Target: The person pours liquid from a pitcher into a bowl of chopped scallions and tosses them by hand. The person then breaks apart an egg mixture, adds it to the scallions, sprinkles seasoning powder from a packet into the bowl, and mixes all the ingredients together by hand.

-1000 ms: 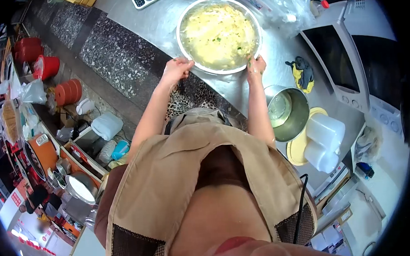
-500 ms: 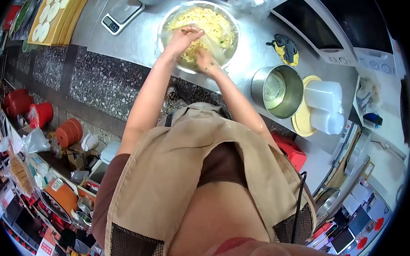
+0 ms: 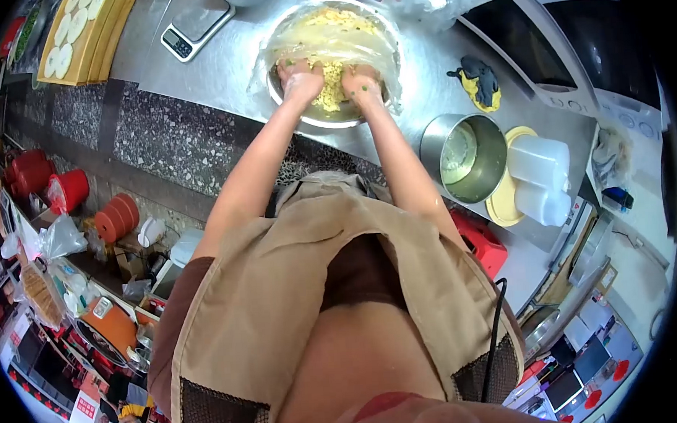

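Observation:
A wide metal bowl (image 3: 332,122) holds a crumbly yellow mixture (image 3: 333,85) with small green flecks. Clear plastic film (image 3: 337,43) lies over the far part of the bowl, wrinkled and spilling past its rim. My left hand (image 3: 301,81) is inside the bowl on the left, its fingers curled onto the film. Opposite it, my right hand (image 3: 362,84) grips the film too, with green bits stuck to the skin. Between the two hands the mixture is uncovered. Both hands' fingertips are partly hidden under the plastic.
A digital scale (image 3: 197,23) stands left of the bowl, near wooden trays (image 3: 88,37) with white dough rounds. To the right are a deep metal pot (image 3: 464,157), a black and yellow cloth (image 3: 479,84), white plastic containers (image 3: 540,178) and a microwave oven (image 3: 525,45).
My hands have moved apart to opposite sides of the bowl. The film is now spread across its far part, baring the mixture between my hands. The view has shifted slightly.

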The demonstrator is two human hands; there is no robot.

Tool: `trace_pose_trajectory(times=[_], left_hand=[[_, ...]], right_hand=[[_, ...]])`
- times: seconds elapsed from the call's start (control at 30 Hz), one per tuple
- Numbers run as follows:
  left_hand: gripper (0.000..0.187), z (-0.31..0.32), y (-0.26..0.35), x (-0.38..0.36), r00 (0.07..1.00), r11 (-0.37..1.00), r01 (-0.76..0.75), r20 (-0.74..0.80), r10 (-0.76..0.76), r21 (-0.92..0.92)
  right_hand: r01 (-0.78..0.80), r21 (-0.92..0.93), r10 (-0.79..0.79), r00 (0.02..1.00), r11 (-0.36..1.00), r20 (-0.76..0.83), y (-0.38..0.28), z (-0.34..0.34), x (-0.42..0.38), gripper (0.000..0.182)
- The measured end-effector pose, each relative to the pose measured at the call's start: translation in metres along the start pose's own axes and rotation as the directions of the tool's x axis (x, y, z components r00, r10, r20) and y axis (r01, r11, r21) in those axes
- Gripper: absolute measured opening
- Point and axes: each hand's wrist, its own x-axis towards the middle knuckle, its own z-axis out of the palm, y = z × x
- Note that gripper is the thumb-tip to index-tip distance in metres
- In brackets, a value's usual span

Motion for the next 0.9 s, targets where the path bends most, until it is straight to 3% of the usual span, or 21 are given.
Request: trace_pose_trajectory(times=[0.07, 0.1, 0.13, 0.2, 0.27, 0.33, 0.37, 0.4, 0.47, 0.5, 0.57, 0.6, 0.67, 0.7, 0.73, 0.8, 0.83, 0.87, 0.9], left_hand=[[0.051, 0.006, 0.008, 0.007, 0.998, 0.995, 0.004, 0.058, -0.01, 0.101], [0.051, 0.005, 0.008, 0.007, 0.998, 0.995, 0.003, 0.055, -0.009, 0.104], [0.046, 0.003, 0.008, 0.005, 0.994, 1.0, 0.016, 0.104, -0.015, -0.015], [0.037, 0.004, 0.006, -0.002, 0.979, 0.965, 0.061, 0.203, -0.008, -0.254], [0.035, -0.01, 0.008, -0.008, 0.979, 0.972, 0.045, 0.203, 0.003, -0.232], [0.035, -0.029, 0.017, -0.016, 0.966, 0.994, -0.06, 0.244, 0.081, -0.092], [0.036, -0.025, 0.018, -0.009, 0.981, 0.978, -0.175, 0.099, 0.164, 0.112], [0.035, -0.025, 0.02, 0.001, 0.965, 0.895, -0.26, 0.115, 0.234, 0.363], [0.034, -0.023, 0.028, 0.011, 0.963, 0.829, -0.183, 0.266, 0.043, 0.528], [0.034, -0.02, 0.022, 0.007, 0.963, 0.832, -0.181, 0.266, 0.042, 0.525], [0.033, -0.02, 0.015, 0.001, 0.918, 0.88, -0.358, 0.288, 0.272, 0.311], [0.033, -0.023, 0.014, -0.003, 0.919, 0.883, -0.354, 0.291, 0.267, 0.308], [0.032, -0.052, 0.04, -0.017, 0.868, 0.888, -0.197, 0.495, -0.038, 0.415], [0.032, -0.056, 0.042, -0.016, 0.859, 0.908, -0.133, 0.503, -0.094, 0.397], [0.032, -0.052, 0.037, -0.014, 0.856, 0.909, -0.133, 0.509, -0.095, 0.395], [0.031, -0.031, 0.017, -0.007, 0.848, 0.872, -0.292, 0.528, 0.046, 0.394], [0.032, 0.003, -0.01, 0.006, 0.815, 0.68, -0.5, 0.558, 0.159, 0.537], [0.032, 0.0, 0.005, -0.01, 0.933, 0.934, -0.219, 0.34, 0.116, 0.283], [0.034, -0.003, 0.004, -0.005, 0.888, 0.936, -0.238, 0.449, 0.101, 0.259]], right_hand=[[0.01, -0.034, -0.013, 0.998, 0.999, -0.068, -0.007, 0.014, 0.009, 0.045], [0.087, -0.011, -0.088, 0.993, 0.996, -0.083, -0.007, 0.019, 0.01, 0.043], [0.127, -0.071, -0.135, 0.985, 0.989, -0.111, -0.002, 0.031, 0.012, 0.039], [0.292, 0.203, -0.287, 0.956, 0.935, -0.055, 0.012, 0.046, 0.009, 0.036], [0.371, 0.166, -0.363, 0.929, 0.914, -0.074, 0.01, 0.031, -0.007, 0.029], [0.307, -0.039, -0.31, 0.944, 0.951, -0.111, 0.0, 0.005, -0.022, 0.025], [0.296, 0.0, -0.295, 0.95, 0.955, -0.1, 0.0, -0.001, -0.013, 0.025], [0.257, -0.056, -0.263, 0.954, 0.965, -0.145, -0.002, -0.001, -0.005, 0.025], [0.311, -0.248, -0.268, 0.944, 0.918, 0.193, 0.005, 0.011, 0.025, 0.027], [0.389, -0.258, -0.378, 0.921, 0.885, 0.091, 0.014, 0.027, 0.021, 0.028], [0.565, -0.196, -0.582, 0.812, 0.801, -0.037, 0.019, 0.03, 0.009, 0.032], [0.564, -0.196, -0.579, 0.814, 0.802, -0.029, 0.02, 0.02, 0.0, 0.032], [0.492, -0.017, -0.487, 0.866, 0.871, 0.116, 0.014, -0.008, -0.016, 0.031], [0.349, -0.134, -0.331, 0.933, 0.927, 0.138, 0.002, -0.025, -0.019, 0.028], [0.249, -0.197, -0.227, 0.966, 0.948, 0.125, 0.003, -0.026, -0.012, 0.026], [0.267, -0.17, -0.225, 0.947, 0.949, 0.228, 0.024, -0.004, 0.007, 0.03], [0.297, -0.25, -0.257, 0.949, 0.922, 0.181, 0.022, 0.007, 0.005, 0.031], [0.323, -0.329, -0.295, 0.946, 0.887, 0.135, 0.019, 0.017, 0.006, 0.032], [0.408, -0.182, -0.409, 0.912, 0.895, 0.032, 0.032, 0.032, 0.013, 0.035]])
